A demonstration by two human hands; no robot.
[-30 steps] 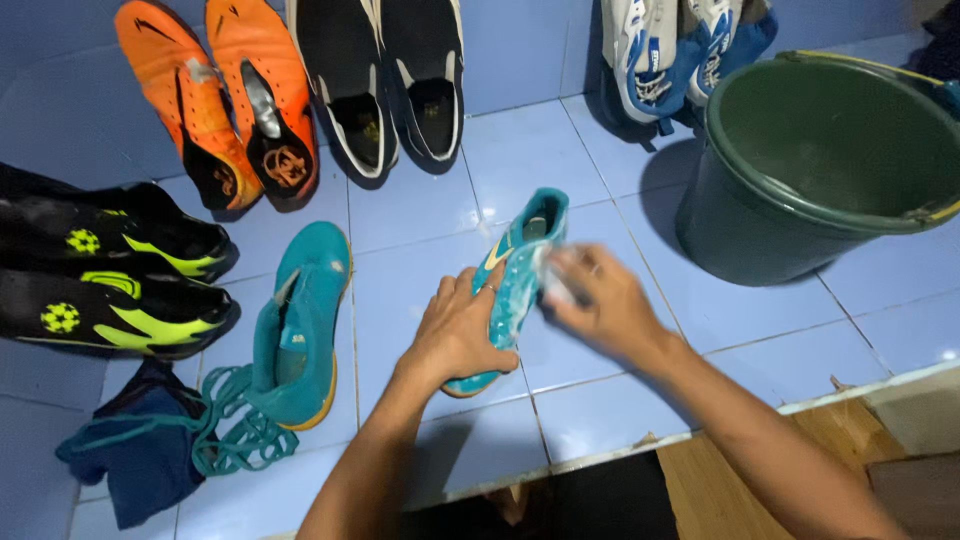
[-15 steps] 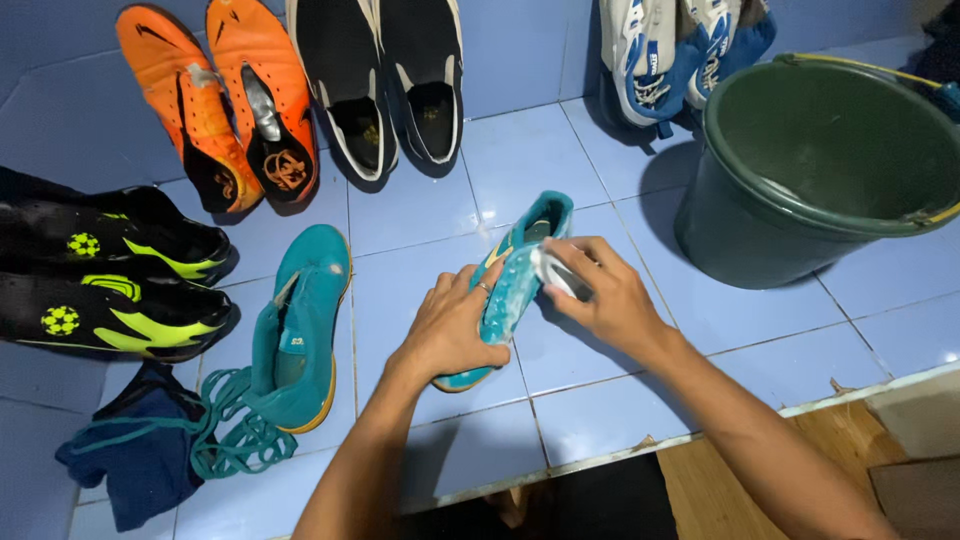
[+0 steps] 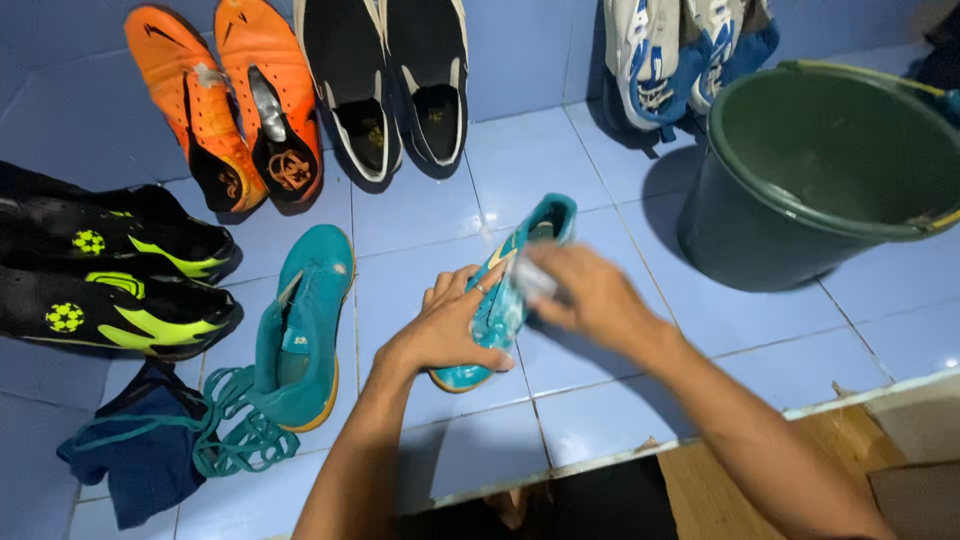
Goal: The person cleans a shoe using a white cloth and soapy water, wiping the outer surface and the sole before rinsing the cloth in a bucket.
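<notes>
Centrally, left hand (image 3: 445,330) fingers clamped the teal shoe's (image 3: 505,300) heel end; right hand (image 3: 590,295) pressed a pale cloth (image 3: 533,280), grip blurred, beside it. Shoe's long axis ran lower left to upper right on blue tiles (image 3: 420,210); green bucket (image 3: 830,170) upper right.

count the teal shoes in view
2. One teal shoe lies on its side mid-floor, held by the left hand with the right hand on it. The other lies to its left, laces loose. None seem hidden.
</notes>
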